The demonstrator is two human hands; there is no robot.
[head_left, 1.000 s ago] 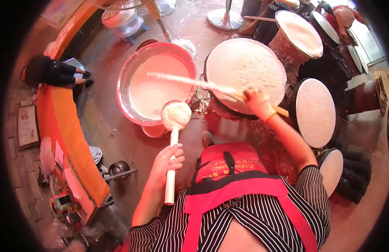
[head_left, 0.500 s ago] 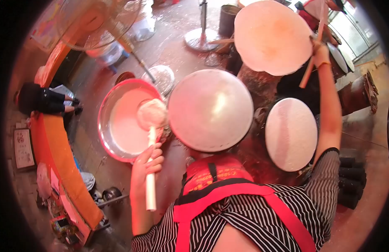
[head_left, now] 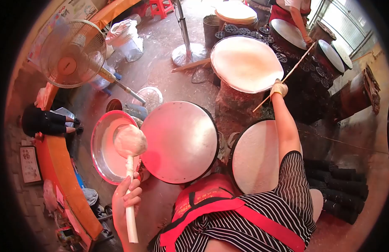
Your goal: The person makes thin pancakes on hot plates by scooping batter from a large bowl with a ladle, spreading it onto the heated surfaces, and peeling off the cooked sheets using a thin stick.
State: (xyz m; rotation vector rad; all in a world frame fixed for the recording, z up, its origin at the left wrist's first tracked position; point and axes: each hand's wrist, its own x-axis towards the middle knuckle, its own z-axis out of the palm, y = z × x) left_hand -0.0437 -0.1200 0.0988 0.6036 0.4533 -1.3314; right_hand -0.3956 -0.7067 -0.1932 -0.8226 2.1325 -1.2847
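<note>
My left hand (head_left: 128,192) is closed round the pale handle of a ladle (head_left: 130,142). The ladle's round bowl is coated with white batter and hangs over a red-rimmed metal basin (head_left: 93,145) of batter. With my right arm stretched forward, my right hand (head_left: 279,88) grips a long thin stick (head_left: 296,66). That hand is at the near right edge of a large round flatbread (head_left: 247,63), which lies flat on a round support. A bare round griddle (head_left: 181,140) stands beside the basin. On another griddle, a pale sheet of batter (head_left: 255,157) is partly hidden by my arm.
A standing fan (head_left: 72,54) and an orange counter (head_left: 62,168) are on the left. A metal pole (head_left: 184,29) rises from a round base. Behind are several perforated briquettes (head_left: 245,32), a flatbread stack (head_left: 235,11) and another person's arm (head_left: 299,23). Dark cylinders (head_left: 339,185) lie at right.
The flatbread beside my right hand was raised and tilted; now it lies flat on the round support. The stick has swung to a slant. My view has shifted, and the ladle stays over the basin.
</note>
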